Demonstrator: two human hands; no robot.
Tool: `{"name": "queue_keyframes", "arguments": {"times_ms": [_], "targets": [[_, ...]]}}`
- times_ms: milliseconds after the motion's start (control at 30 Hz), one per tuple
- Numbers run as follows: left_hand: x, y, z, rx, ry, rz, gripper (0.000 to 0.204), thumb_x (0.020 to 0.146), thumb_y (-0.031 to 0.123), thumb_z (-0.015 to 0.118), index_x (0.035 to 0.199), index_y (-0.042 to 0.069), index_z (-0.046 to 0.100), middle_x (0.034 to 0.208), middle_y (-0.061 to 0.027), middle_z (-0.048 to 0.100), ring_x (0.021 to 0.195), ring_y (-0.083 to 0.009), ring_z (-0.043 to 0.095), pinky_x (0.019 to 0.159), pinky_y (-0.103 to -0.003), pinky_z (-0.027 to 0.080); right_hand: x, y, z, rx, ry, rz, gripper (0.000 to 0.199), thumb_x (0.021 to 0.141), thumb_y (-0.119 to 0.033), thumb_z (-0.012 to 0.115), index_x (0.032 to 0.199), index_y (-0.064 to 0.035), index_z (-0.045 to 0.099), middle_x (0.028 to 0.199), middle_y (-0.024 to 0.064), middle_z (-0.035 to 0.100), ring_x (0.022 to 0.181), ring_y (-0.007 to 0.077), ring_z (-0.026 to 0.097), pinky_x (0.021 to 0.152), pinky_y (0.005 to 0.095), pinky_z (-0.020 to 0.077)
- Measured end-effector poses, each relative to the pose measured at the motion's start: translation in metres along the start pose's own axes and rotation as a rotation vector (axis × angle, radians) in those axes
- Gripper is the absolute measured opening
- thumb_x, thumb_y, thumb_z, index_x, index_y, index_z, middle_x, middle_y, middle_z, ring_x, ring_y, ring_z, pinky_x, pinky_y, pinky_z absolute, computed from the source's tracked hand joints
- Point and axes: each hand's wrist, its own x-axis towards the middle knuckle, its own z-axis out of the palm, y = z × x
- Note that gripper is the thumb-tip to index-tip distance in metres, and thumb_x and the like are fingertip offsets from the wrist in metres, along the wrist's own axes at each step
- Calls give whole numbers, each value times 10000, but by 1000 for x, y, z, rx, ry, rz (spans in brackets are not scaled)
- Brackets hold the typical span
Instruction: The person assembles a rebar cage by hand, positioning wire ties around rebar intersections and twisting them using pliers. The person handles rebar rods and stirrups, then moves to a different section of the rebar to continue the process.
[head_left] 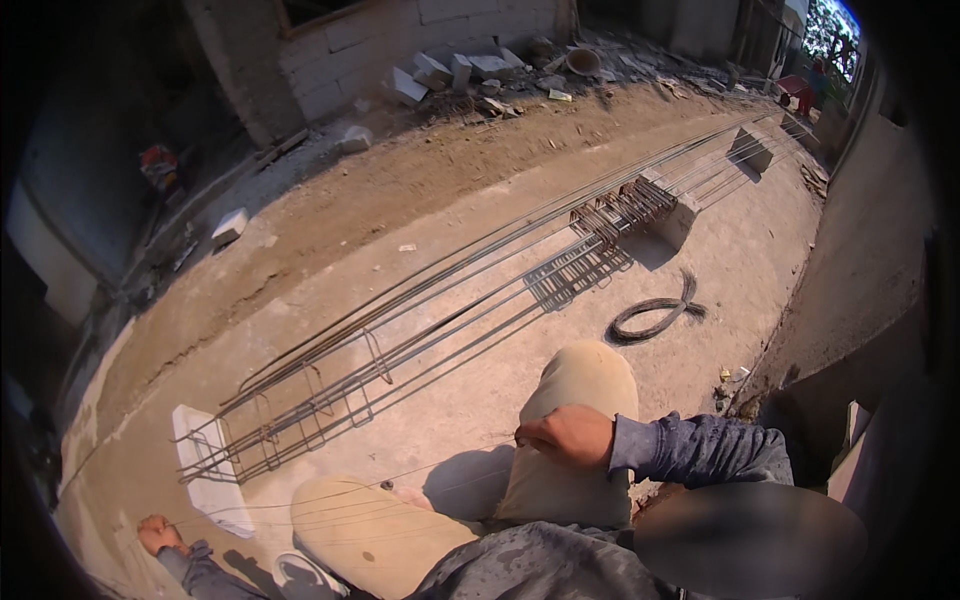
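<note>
My left hand (160, 535) is stretched far out at the lower left, its fingers closed. Over my right knee, my right hand (570, 436) is closed in a pinch. Thin tie wire (455, 458) runs in several strands across my lap from one hand to the other. Beyond my knees lies a frame of long steel rebar (470, 300), propped at the near end on a white block (212, 470). A few stirrups (372, 355) stand spaced along the near bars, and many more stirrups (625, 210) are bunched farther along.
A coil of dark wire (640, 320) rests on the concrete floor right of the rebar. Blocks (680, 222) prop the bars farther off. Broken blocks and rubble (430, 75) line the far wall. A rough wall (850, 230) rises on the right.
</note>
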Motion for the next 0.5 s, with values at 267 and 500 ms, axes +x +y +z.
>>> {"name": "queue_keyframes", "arguments": {"times_ms": [267,500], "targets": [[12,15,-15,-23,51,-159,333,884,60,378,587,130,244,521,12,191,417,-107,172,352,-260,180,-8,-30,-5,336,-643,-405,267,939,-139,394,1088,23,545,938,146,624,788,231,599,654,341,441],[-25,-8,14,277,-58,-161,166,912,178,473,856,29,521,639,12,421,538,-81,410,480,-187,398,-11,2,-21,1229,76,-171,243,908,-180,470,971,19,594,800,136,616,718,168,574,642,332,441]]}}
